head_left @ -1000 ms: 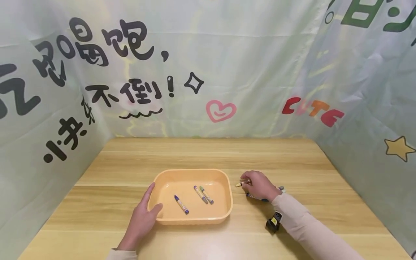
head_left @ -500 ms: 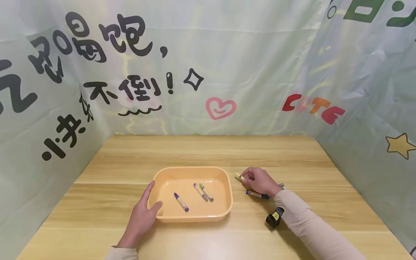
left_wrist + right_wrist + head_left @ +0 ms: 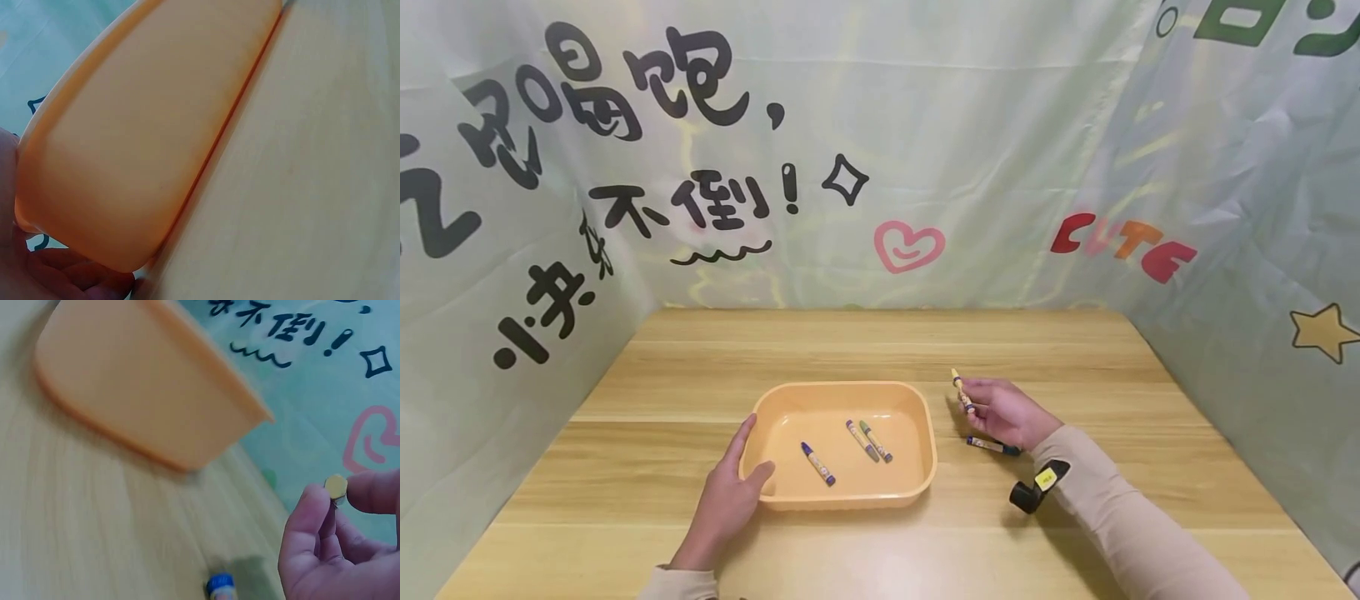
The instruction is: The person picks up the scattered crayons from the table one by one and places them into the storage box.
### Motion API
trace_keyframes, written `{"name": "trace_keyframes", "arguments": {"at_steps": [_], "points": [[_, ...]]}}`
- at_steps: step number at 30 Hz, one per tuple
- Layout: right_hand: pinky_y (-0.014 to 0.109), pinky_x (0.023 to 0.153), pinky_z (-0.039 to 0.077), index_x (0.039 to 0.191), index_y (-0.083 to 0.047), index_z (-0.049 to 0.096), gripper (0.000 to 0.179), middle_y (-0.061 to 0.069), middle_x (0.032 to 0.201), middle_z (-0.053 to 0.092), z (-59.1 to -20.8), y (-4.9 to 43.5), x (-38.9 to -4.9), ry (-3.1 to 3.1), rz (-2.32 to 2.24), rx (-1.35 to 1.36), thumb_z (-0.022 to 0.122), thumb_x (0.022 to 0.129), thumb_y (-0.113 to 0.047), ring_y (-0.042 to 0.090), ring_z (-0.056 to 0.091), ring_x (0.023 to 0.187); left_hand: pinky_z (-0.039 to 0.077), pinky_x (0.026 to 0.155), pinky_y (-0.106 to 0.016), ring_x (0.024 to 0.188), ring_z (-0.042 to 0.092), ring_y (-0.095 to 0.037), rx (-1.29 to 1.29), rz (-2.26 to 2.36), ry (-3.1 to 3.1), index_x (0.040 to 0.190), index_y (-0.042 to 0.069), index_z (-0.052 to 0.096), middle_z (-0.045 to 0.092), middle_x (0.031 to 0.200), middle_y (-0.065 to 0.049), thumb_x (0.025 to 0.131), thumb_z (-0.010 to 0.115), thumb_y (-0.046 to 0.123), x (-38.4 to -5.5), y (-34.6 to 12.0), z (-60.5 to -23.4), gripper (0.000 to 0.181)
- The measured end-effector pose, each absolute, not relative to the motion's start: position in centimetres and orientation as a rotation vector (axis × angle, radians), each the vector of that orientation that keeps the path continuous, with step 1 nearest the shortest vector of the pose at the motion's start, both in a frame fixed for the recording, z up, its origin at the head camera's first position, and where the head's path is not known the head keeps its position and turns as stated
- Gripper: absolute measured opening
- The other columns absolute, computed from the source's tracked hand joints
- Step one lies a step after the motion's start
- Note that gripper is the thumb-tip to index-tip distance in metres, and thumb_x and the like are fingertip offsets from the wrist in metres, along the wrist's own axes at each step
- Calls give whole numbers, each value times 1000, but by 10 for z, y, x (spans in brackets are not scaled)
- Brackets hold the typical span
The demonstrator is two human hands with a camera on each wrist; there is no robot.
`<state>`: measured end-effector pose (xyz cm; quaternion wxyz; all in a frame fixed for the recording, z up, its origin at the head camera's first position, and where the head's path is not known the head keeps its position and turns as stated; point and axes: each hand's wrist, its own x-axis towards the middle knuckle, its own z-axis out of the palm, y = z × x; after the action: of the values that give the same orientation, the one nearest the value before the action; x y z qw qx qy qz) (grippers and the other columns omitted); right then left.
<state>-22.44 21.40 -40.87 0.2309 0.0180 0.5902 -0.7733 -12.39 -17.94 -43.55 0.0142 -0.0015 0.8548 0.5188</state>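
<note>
My right hand (image 3: 1009, 412) pinches a yellow crayon (image 3: 964, 395) between thumb and fingers, to the right of the orange plastic basin (image 3: 842, 504). The crayon's flat yellow end (image 3: 336, 486) faces the camera in the right wrist view. On the table beneath that hand lies a blue crayon (image 3: 988, 445), partly hidden. My left hand (image 3: 728, 492) grips the basin's left side, thumb over the rim and fingers along the outside wall. Inside the basin lie a blue crayon (image 3: 817, 463), a purple-banded greyish crayon (image 3: 862, 441) and a green crayon (image 3: 876, 442).
The wooden table (image 3: 865, 346) runs back to a printed cloth (image 3: 820, 83), which also hangs at both sides. A black wrist camera with a yellow label (image 3: 1046, 478) sits on the right wrist, low over the table.
My right hand has raised the yellow crayon and turned it from lying nearly flat to tip-up. The left hand keeps its grip on the basin. The head view has tilted slightly down.
</note>
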Motion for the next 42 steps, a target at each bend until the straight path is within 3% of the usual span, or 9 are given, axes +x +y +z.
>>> {"name": "trace_keyframes", "arguments": {"at_steps": [8, 19, 33, 42], "points": [[18, 69, 48, 120, -5, 46, 19, 6, 96, 53, -395, 207, -224, 1405, -2182, 85, 45, 102, -13, 13, 54, 82, 28, 37, -16, 40, 30, -4, -20, 1612, 2663, 157, 22, 14, 16, 158, -20, 96, 55, 18, -123, -179, -435, 74], [20, 69, 51, 111, -6, 51, 13, 6, 90, 57, -377, 177, -226, 1378, -2170, -1, 43, 101, -7, 14, 56, 79, 29, 36, -17, 39, 31, -5, -1, 1611, 2654, 157, 20, 12, 16, 158, -22, 97, 55, 20, -122, -178, -434, 75], [20, 63, 52, 99, -7, 52, 10, 5, 84, 61, -366, 123, -243, 1365, -2084, -94, 43, 100, -6, 13, 60, 74, 31, 39, -18, 41, 29, -5, -74, 1605, 2633, 157, 26, 13, 15, 160, -18, 96, 54, 17, -123, -178, -435, 74], [19, 61, 51, 109, -4, 51, 12, 3, 81, 59, -364, 92, -246, 1324, -2063, -116, 42, 101, -5, 13, 60, 72, 30, 38, -17, 41, 30, -4, -48, 1607, 2650, 157, 25, 13, 14, 159, -20, 96, 54, 16, -123, -178, -436, 74]]}}
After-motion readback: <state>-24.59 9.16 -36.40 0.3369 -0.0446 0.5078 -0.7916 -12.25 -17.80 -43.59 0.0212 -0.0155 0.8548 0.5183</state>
